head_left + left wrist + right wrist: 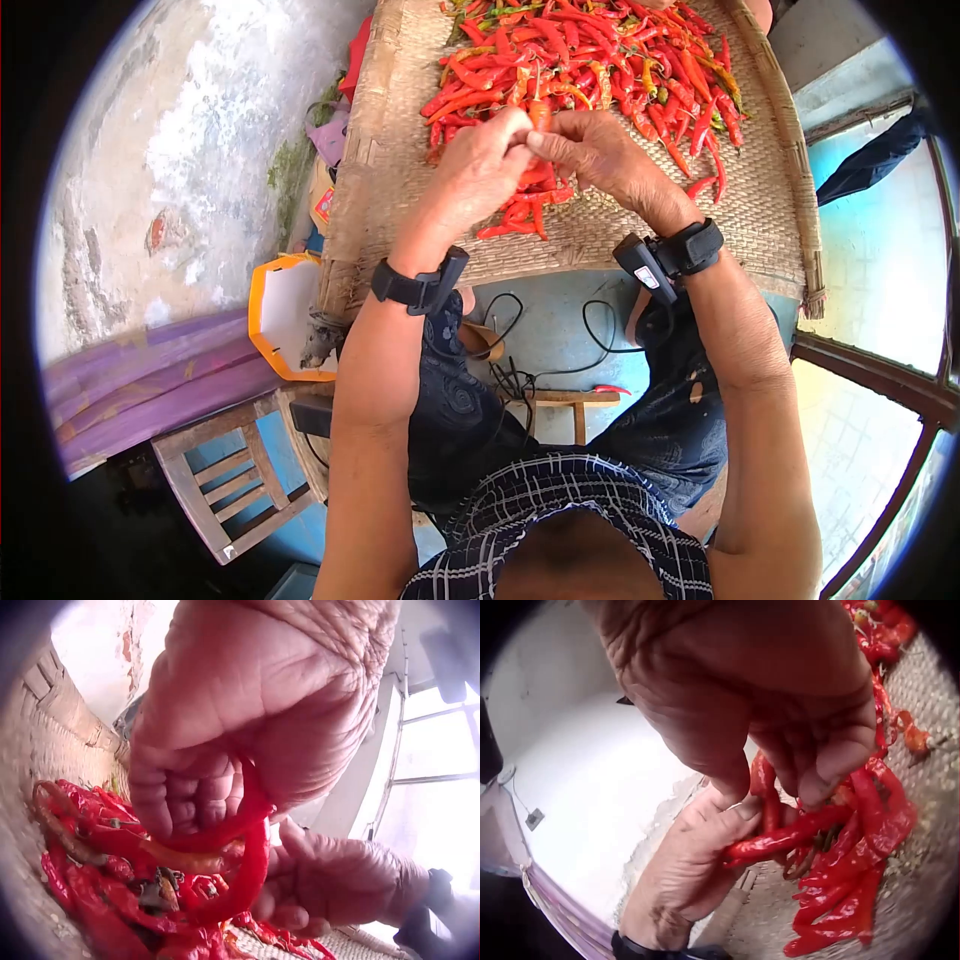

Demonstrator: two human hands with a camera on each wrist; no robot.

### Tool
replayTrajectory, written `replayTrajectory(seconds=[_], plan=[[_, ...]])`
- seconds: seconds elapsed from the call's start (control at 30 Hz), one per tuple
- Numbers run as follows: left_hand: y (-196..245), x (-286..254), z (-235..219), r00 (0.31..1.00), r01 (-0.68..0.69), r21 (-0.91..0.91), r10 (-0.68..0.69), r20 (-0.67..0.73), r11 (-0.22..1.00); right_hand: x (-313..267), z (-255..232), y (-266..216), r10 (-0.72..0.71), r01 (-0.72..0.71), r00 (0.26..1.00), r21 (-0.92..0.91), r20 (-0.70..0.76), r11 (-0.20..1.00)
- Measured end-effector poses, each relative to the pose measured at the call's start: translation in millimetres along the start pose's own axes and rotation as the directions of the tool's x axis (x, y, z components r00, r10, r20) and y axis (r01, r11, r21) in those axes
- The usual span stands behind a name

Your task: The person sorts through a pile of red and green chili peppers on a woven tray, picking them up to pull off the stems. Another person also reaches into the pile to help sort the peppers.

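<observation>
Red chili peppers [590,60] lie heaped on a woven mat-like tray [390,190]. Over the tray's near side, my two hands meet at the fingertips. The left hand [478,165] has its fingers curled round red chilies, and one long curved chili [259,870] hangs below its palm in the left wrist view. From the other side the right hand [610,160] comes in, thumb and fingers bent about an orange-red chili [763,776] beside the left thumb. A smaller cluster of chilies [840,900] lies just beneath the hands.
A wooden chair [235,485] and a yellow-edged white box [290,320] stand to the left by the wall. Black cables [515,380] hang below the tray, near a small wooden stool [575,398]. Windows line the right side.
</observation>
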State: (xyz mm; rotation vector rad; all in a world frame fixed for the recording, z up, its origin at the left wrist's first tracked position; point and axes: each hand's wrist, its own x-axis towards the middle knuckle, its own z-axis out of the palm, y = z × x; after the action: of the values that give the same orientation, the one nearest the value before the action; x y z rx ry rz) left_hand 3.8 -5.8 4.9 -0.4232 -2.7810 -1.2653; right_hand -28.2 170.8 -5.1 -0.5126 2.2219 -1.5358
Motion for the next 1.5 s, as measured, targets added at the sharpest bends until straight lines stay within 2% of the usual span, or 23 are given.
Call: replayTrajectory(seconds=[0.03, 0.07, 0.13, 0.2, 0.27, 0.33, 0.4, 0.43, 0.5, 0.53, 0.6, 0.67, 0.73, 0.8, 0.87, 0.97, 1.03, 1.07, 1.13, 1.17, 1.23, 1.4, 1.5], plan=[[6, 0, 0, 1.000, -0.015, -0.019, 0.015, 0.003, 1.000, 1, 1, 1, 0.049, -0.043, 0.998, 0.102, -0.051, 0.994], [9, 0, 0, 0.999, -0.031, -0.039, 0.031, 0.008, 0.999, 0, 1, 1, 0.050, -0.045, 0.998, 0.103, -0.048, 0.994], [3, 0, 0, 0.999, -0.047, -0.093, 0.047, -0.003, 0.995, -1, -3, -1, 0.006, 0.018, 0.995, 0.245, -0.098, 0.969], [-1, -1, -4, 0.998, -0.032, 0.072, 0.028, 0.053, 0.997, 4, -13, 0, 0.024, 0.005, 0.991, 0.222, -0.129, 0.975], [1, -5, -7, 0.995, -0.024, 0.116, 0.012, 0.102, 0.993, 4, -27, -7, 0.007, 0.063, 0.963, 0.248, -0.271, 0.967], [2, -7, -6, 0.988, -0.019, 0.161, -0.005, 0.151, 0.987, 14, -44, 1, 0.011, 0.055, 0.967, 0.251, -0.253, 0.966], [2, -7, 5, 0.985, -0.171, 0.288, 0.161, 0.056, 0.942, 16, -54, 0, -0.078, 0.325, 0.907, 0.572, -0.414, 0.753], [1, -7, 10, 0.985, -0.174, 0.287, 0.164, 0.060, 0.942, 14, -61, -2, -0.034, 0.287, 0.914, 0.589, -0.403, 0.756], [0, -7, 18, 0.942, -0.334, 0.337, 0.305, 0.138, 0.880, 13, -57, -2, -0.026, 0.288, 0.899, 0.545, -0.438, 0.787], [-1, -9, 22, 0.942, -0.336, 0.336, 0.307, 0.139, 0.880, 13, -56, -3, -0.021, 0.285, 0.883, 0.500, -0.469, 0.817], [-1, -12, 30, 0.931, -0.347, 0.542, 0.211, 0.298, 0.765, 13, -54, 4, -0.046, 0.242, 0.899, 0.407, -0.435, 0.881], [-1, -14, 31, 0.932, -0.342, 0.565, 0.191, 0.309, 0.751, 15, -50, 7, -0.090, 0.189, 0.936, 0.269, -0.339, 0.944], [3, -17, 28, 0.950, -0.259, 0.548, 0.108, 0.291, 0.796, 9, -46, 3, -0.099, 0.164, 0.950, 0.204, -0.297, 0.965], [1, -18, 33, 0.959, -0.246, 0.552, 0.117, 0.258, 0.797, 4, -42, -2, -0.144, 0.153, 0.967, 0.024, -0.210, 0.988], [-4, -15, 32, 0.968, -0.228, 0.558, 0.123, 0.219, 0.798, 5, -35, 3, -0.185, 0.191, 0.965, 0.013, -0.188, 0.982], [-14, -3, 18, 0.965, -0.242, 0.425, 0.172, 0.196, 0.872, 4, -31, 3, -0.166, 0.156, 0.979, -0.089, -0.118, 0.984], [-15, 6, 1, 0.993, -0.075, 0.094, 0.065, 0.101, 0.993, 4, -32, 1, -0.136, 0.127, 0.987, -0.099, -0.090, 0.987], [-13, 8, -7, 0.996, -0.063, 0.023, 0.061, 0.065, 0.998, 4, -32, 1, -0.103, 0.095, 0.993, -0.110, -0.064, 0.989], [-16, 11, -18, 0.987, 0.151, -0.346, -0.121, 0.105, 0.926, 4, -30, 3, -0.168, 0.159, 0.983, -0.111, -0.078, 0.981], [-15, 11, -20, 0.987, 0.150, -0.346, -0.121, 0.104, 0.926, 5, -28, 5, -0.233, 0.222, 0.968, -0.113, -0.092, 0.969], [-5, 11, -28, 0.975, 0.216, -0.600, -0.196, 0.101, 0.770, 6, -22, 7, -0.289, 0.270, 0.951, -0.159, -0.109, 0.950], [-7, 14, -25, 0.980, 0.194, -0.610, -0.119, 0.162, 0.768, 0, -11, -3, -0.363, 0.337, 0.924, -0.201, -0.116, 0.920], [-11, 14, -21, 0.986, 0.150, -0.619, -0.069, 0.153, 0.771, -3, -11, -7, -0.344, 0.299, 0.936, -0.350, -0.073, 0.888]])
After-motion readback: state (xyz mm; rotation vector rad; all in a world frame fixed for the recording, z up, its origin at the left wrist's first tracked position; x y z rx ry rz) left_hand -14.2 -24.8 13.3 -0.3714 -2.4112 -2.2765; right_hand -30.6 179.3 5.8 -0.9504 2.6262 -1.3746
